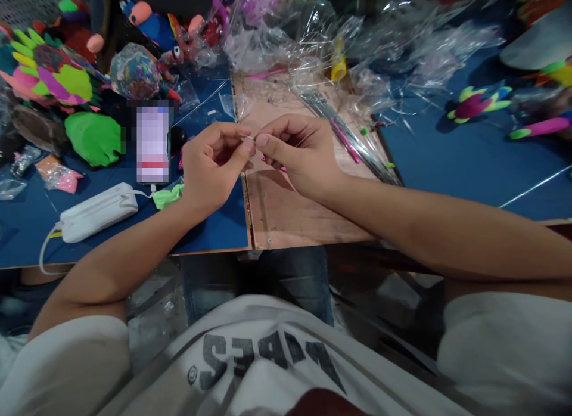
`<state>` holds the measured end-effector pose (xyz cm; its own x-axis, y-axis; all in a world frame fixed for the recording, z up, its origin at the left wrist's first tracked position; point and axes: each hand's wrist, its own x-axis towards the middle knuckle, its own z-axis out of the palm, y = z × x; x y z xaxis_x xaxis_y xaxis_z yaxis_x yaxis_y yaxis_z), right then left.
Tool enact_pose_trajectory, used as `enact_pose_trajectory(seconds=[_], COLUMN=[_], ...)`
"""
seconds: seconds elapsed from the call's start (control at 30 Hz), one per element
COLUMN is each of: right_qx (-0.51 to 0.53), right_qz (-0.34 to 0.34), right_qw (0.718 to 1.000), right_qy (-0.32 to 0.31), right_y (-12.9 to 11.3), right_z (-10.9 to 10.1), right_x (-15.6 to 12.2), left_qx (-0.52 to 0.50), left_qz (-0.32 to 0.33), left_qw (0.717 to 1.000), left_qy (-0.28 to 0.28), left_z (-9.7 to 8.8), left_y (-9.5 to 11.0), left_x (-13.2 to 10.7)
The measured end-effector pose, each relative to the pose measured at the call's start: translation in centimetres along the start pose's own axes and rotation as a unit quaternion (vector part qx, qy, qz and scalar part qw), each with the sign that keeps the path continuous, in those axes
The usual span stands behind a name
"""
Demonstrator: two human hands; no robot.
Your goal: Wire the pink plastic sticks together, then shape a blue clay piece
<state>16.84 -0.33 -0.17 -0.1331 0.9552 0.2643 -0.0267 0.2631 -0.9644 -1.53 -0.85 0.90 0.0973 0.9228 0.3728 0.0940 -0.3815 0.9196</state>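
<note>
Pinched btwn thumb & fingers of both your L hand (208, 168) and R hand (306, 154) is 1 thin pale strand (248, 137); both grips narrow, tips close together, over where the wooden board (304, 216) meets the blue tabletop (218, 225). Containers: clear plastic bags (440, 52) heaped beyond the grip, too tangled to count, w/ 1 yellow pc (338, 64) among them, can't tell if inside; far L of grip, 1 clear wrapper (58, 173) w/ orange & pink stuff in it. Qty, L of grip: 1 phone (152, 142), 1 white pwr brick (99, 212) nearer you w/ cable (143, 193) to phone, 1 green lump (95, 138) past the phone, 1 multicol. ball (135, 70) farther beyond. R of grip: 1 bundle of thin wires (379, 163), uncountable, w/ 1 pink stick (345, 140) alongside; well R, 1 flower-like toy (479, 104) & 1 pink-green pc (540, 127).
</note>
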Motion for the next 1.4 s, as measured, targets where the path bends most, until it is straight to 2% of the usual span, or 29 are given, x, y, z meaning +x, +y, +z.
enact_pose_trajectory(seconds=[0.1,0.27,0.33,0.5,0.6,0.9,1.03,1.13,1.3,1.4], right_qx=[0.034,0.165,0.148,0.054,0.020,-0.036,-0.037,-0.029,-0.025,-0.020], right_qz=[0.014,0.057,0.050,-0.045,-0.065,-0.057,-0.069,-0.073,-0.091,-0.089], right_qw=[0.999,0.983,0.986,0.997,0.997,0.998,0.997,0.997,0.995,0.996], right_qy=[-0.025,-0.063,-0.060,-0.035,-0.025,-0.014,-0.012,-0.012,-0.009,-0.016], right_y=[0.0,-0.3,-0.4,-0.2,-0.2,-0.4,-0.2,0.0,0.4,0.3], right_z=[-0.1,-0.6,-0.9,-1.2,-0.9,-0.7,-0.7,-0.7,-0.6,-0.6], right_x=[0.0,0.4,0.6,0.7,0.5,0.3,0.2,0.2,0.3,0.2], left_qx=[0.004,0.021,0.028,0.048,0.053,-0.027,-0.029,-0.039,-0.071,-0.059], left_qz=[0.011,-0.001,0.005,0.058,0.082,-0.004,-0.030,-0.005,0.079,0.097], left_qw=[1.000,0.999,0.998,0.993,0.991,0.999,0.999,0.998,0.993,0.992], left_qy=[0.022,0.045,0.060,0.092,0.096,0.039,0.033,0.049,0.056,0.060], left_z=[-0.1,-0.8,-1.0,-1.3,-1.3,-1.2,-1.3,-1.2,-1.2,-1.3], left_y=[-0.1,-0.2,-0.3,-0.8,-0.6,-0.2,-0.5,-0.9,-1.6,-1.7], left_x=[0.0,0.4,0.7,1.2,0.9,0.8,1.1,1.4,2.2,2.4])
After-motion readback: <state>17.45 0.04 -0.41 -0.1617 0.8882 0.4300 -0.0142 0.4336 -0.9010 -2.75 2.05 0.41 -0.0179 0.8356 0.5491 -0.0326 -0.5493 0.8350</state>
